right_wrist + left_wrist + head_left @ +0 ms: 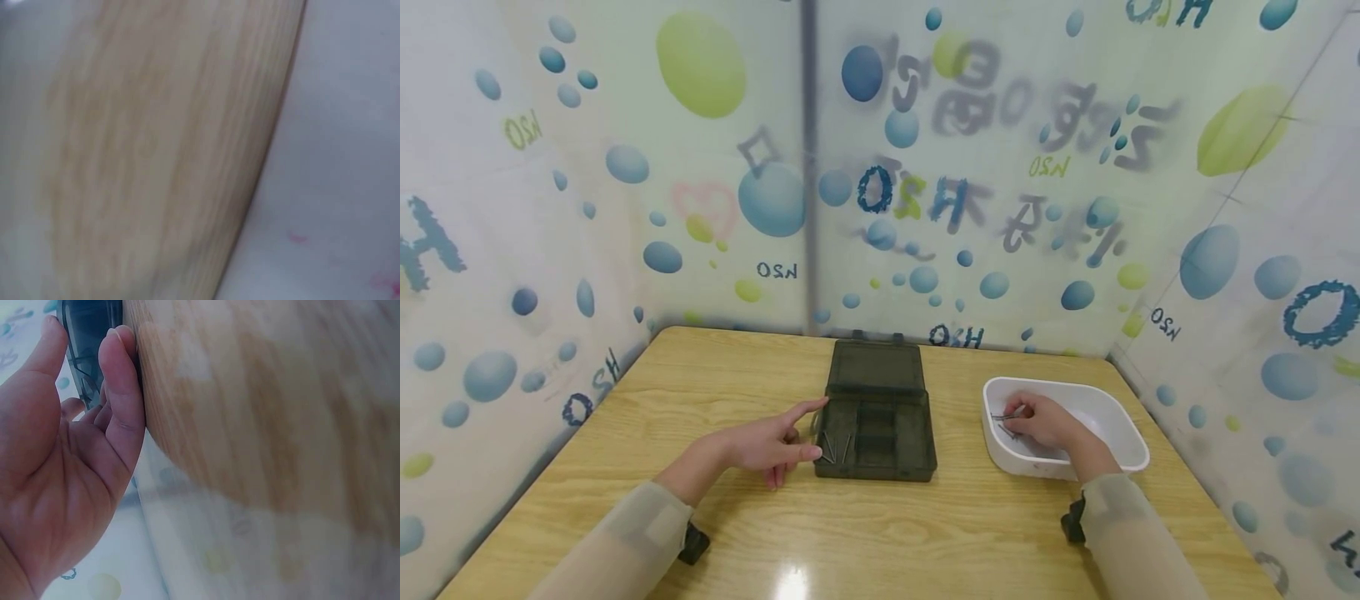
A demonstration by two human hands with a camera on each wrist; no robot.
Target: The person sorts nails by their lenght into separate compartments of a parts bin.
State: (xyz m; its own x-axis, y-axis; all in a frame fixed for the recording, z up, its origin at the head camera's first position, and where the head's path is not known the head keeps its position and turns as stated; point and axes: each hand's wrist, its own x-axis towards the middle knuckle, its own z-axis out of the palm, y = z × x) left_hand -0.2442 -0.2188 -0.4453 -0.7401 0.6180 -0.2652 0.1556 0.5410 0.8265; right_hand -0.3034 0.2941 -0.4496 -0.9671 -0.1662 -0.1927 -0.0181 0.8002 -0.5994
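Note:
A dark, see-through compartment box [876,467] stands on the table with its lid [877,367] raised at the back. Several thin metal pieces [846,450] lie in its left compartment. My left hand [767,443] is at the box's left side, index finger and thumb extended at its edge; in the left wrist view the hand [69,450] is beside the dark box [94,337]. Inside the left end of a white tub [1097,400], my right hand [1047,422] pinches a thin metal piece [1002,416], with another [1007,432] below the fingers.
The wooden table [880,542] runs up to patterned curtains [880,250] at the back and sides. Wood surface [150,150] and a pale area past its edge fill the right wrist view, which is blurred.

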